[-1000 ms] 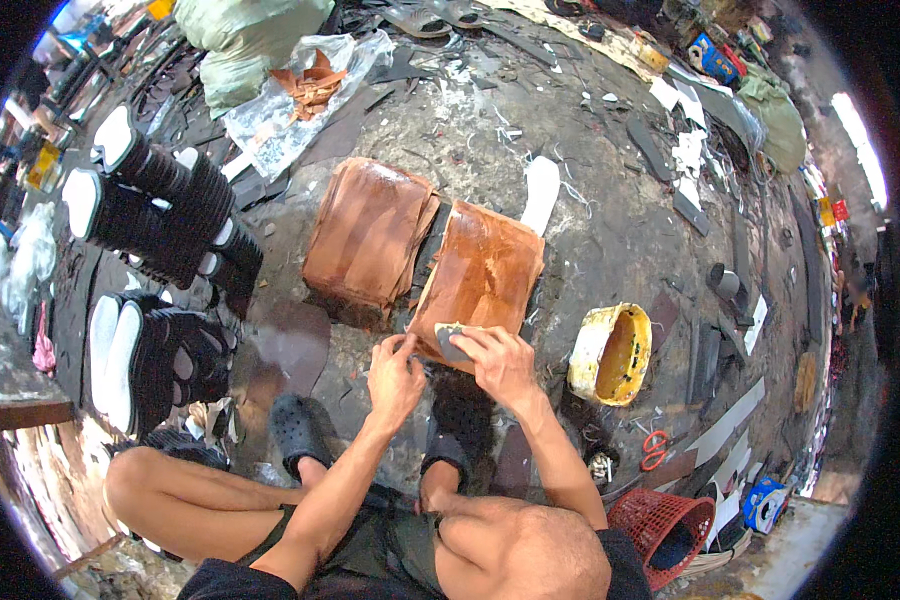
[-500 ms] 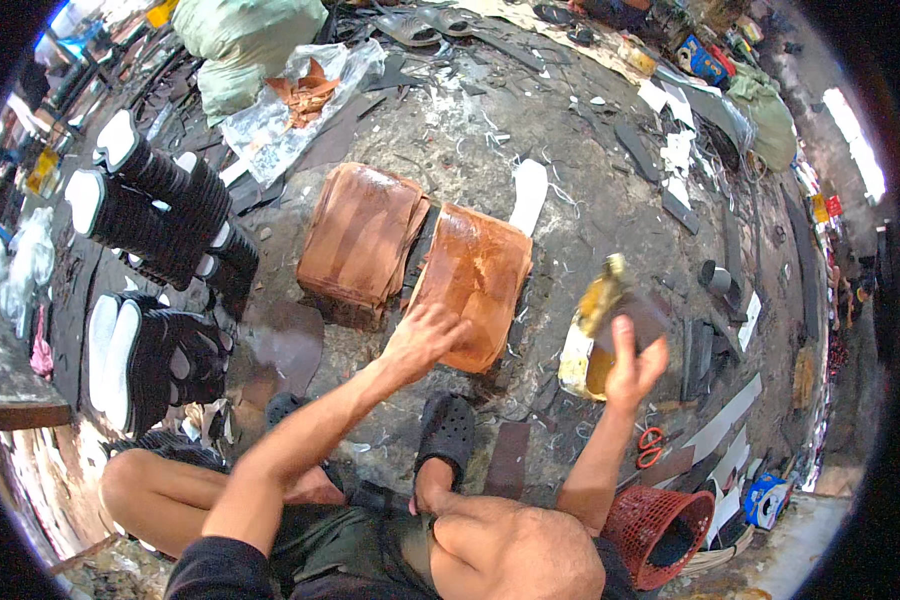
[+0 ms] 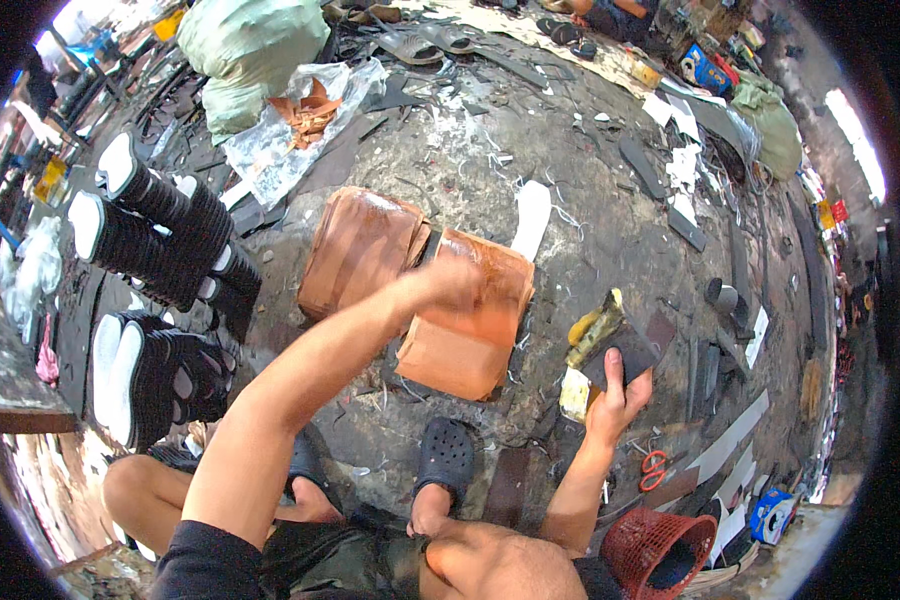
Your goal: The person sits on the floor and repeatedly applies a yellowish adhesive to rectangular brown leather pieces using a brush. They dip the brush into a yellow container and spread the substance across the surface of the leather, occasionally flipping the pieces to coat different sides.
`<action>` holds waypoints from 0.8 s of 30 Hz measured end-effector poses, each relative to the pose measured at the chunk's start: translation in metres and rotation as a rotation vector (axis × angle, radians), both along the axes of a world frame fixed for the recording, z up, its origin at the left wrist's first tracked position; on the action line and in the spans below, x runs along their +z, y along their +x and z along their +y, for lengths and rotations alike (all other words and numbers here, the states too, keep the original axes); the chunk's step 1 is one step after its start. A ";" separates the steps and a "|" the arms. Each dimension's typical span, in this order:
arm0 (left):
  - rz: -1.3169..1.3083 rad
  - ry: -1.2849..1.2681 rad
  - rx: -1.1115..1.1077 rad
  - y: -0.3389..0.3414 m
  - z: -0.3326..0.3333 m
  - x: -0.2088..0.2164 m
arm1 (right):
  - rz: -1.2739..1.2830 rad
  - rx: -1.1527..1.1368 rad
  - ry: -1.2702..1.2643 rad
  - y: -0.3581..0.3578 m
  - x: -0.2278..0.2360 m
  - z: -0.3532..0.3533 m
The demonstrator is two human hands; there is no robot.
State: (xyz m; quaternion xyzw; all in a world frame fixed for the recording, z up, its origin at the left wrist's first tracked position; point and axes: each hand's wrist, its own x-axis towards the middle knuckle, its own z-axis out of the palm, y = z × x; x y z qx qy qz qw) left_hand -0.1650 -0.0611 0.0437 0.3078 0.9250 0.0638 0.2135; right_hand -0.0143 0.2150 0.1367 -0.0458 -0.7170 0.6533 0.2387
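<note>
My left hand (image 3: 455,283), smeared by motion, is over the right-hand stack of brown sheets (image 3: 454,362); its fingers cannot be made out. The stack's far part looks wet and glossy, while the near part is paler and matt. Beside it on the left lies another stack of brown sheets (image 3: 355,250). To the right, my right hand (image 3: 618,398) is closed round a dark flat spreader (image 3: 620,355), thumb on top, its far edge caked with yellow, glue-like stuff. Partly hidden below the spreader is a yellow-white container (image 3: 574,394).
Stacks of black soles with white tops (image 3: 160,370) stand at the left. Beyond lie a plastic sheet with brown scraps (image 3: 310,115) and a pale green sack (image 3: 250,60). Orange-handled scissors (image 3: 653,470) and a red basket (image 3: 660,550) are at the near right. A white insole-shaped piece (image 3: 533,215) lies beyond the stacks.
My left hand has moved away from me over the right-hand stack, whose near part now looks matt. My right hand has come nearer to me with the spreader.
</note>
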 end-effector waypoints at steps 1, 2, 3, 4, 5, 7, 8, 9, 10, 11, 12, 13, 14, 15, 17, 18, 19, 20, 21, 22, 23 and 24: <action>0.086 -0.037 0.210 -0.025 0.000 0.025 | 0.004 -0.011 0.002 0.001 0.002 0.005; 0.354 0.230 0.304 -0.038 -0.019 0.048 | 0.003 -0.022 -0.001 0.003 0.003 0.008; 0.571 0.474 0.295 -0.048 -0.042 0.074 | 0.002 -0.025 -0.009 0.005 0.004 0.007; 0.728 0.616 0.305 -0.054 -0.056 0.101 | 0.005 -0.032 -0.017 0.005 0.004 0.005; 0.781 0.762 0.274 -0.050 -0.055 0.136 | 0.015 -0.050 0.013 0.006 0.006 0.013; 0.937 0.576 0.195 -0.024 -0.075 0.186 | 0.027 -0.037 0.023 0.004 0.003 0.013; 0.923 0.569 0.182 -0.012 -0.082 0.198 | 0.035 -0.030 0.005 0.003 0.008 0.008; 0.961 0.514 0.159 -0.002 -0.089 0.195 | 0.043 -0.025 -0.011 0.002 0.014 0.004; 1.003 0.443 0.134 0.010 -0.102 0.194 | 0.055 -0.014 -0.041 0.000 0.020 -0.006; 0.990 0.406 0.112 0.021 -0.110 0.183 | 0.050 -0.025 -0.071 0.000 0.025 -0.010; 0.973 0.361 0.093 0.036 -0.121 0.165 | 0.044 -0.018 -0.083 0.000 0.025 -0.013; 0.934 0.281 0.111 0.051 -0.129 0.145 | 0.039 -0.014 -0.086 0.001 0.026 -0.011; 0.891 0.216 0.110 0.067 -0.138 0.124 | 0.033 -0.008 -0.093 0.001 0.026 -0.011; 0.782 0.194 0.178 0.084 -0.150 0.096 | 0.033 0.003 -0.075 0.001 0.023 -0.012; 0.535 0.167 0.416 0.119 -0.173 0.031 | 0.042 0.025 -0.039 -0.003 0.018 -0.017; 0.296 -0.025 0.603 0.137 -0.182 0.000 | 0.028 0.049 -0.034 -0.007 0.015 -0.024; 0.322 -0.081 0.591 0.148 -0.168 -0.017 | 0.019 0.055 -0.007 -0.013 0.016 -0.024; 0.499 0.211 0.583 0.159 -0.130 -0.017 | 0.012 0.050 0.030 -0.021 0.019 -0.021; 0.556 0.457 0.665 0.169 -0.096 -0.013 | -0.074 0.082 0.098 -0.029 0.027 -0.032; 0.471 0.567 0.598 0.170 -0.058 -0.012 | -0.082 0.021 0.076 -0.043 0.025 -0.041; 0.337 0.615 0.498 0.180 -0.045 -0.035 | -0.101 0.164 0.100 -0.055 0.034 -0.062; 0.399 0.518 0.338 0.180 -0.017 -0.039 | -0.091 0.199 0.207 -0.074 0.021 -0.063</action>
